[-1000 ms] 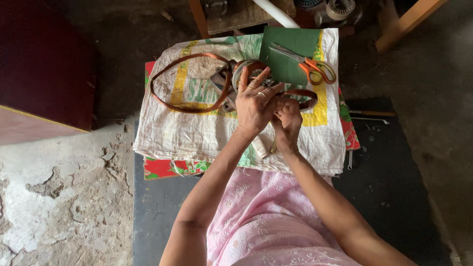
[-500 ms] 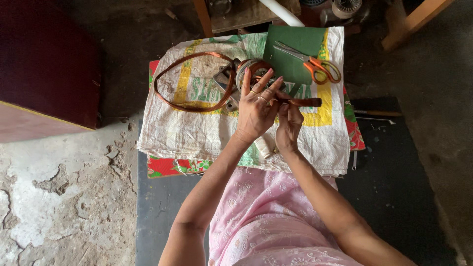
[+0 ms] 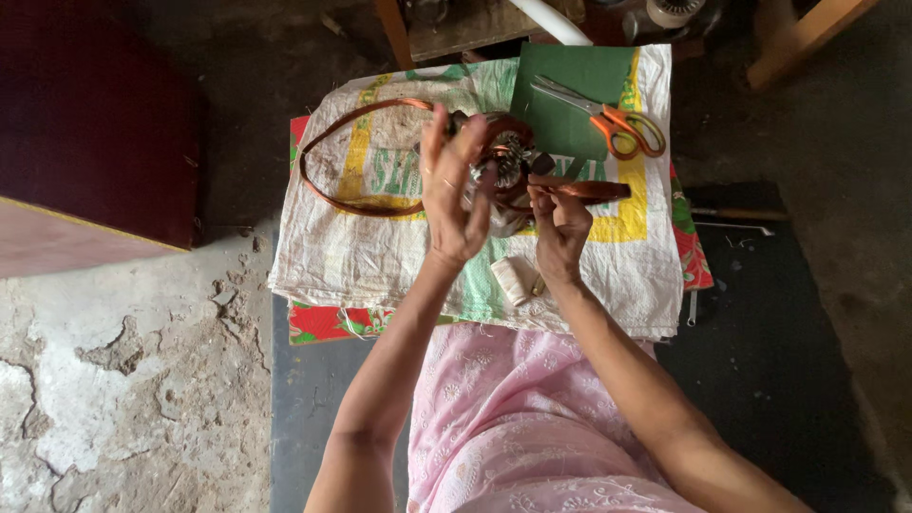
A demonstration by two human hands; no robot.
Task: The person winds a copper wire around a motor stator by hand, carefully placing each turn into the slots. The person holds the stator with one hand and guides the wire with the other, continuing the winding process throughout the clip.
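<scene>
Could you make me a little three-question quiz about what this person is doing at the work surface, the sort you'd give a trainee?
1. True or false: the orange-handled scissors lie on the green sheet, untouched by either hand.
2. What does the right hand grip?
A. the brown strap
B. a hammer
C. a cup
3. Fill in: the small pale spool of thread lies on the woven sack cloth, between the person's two ____.

Key
1. True.
2. A. The left hand is raised beside the metal fitting, fingers spread.
3. Forearms.
</scene>
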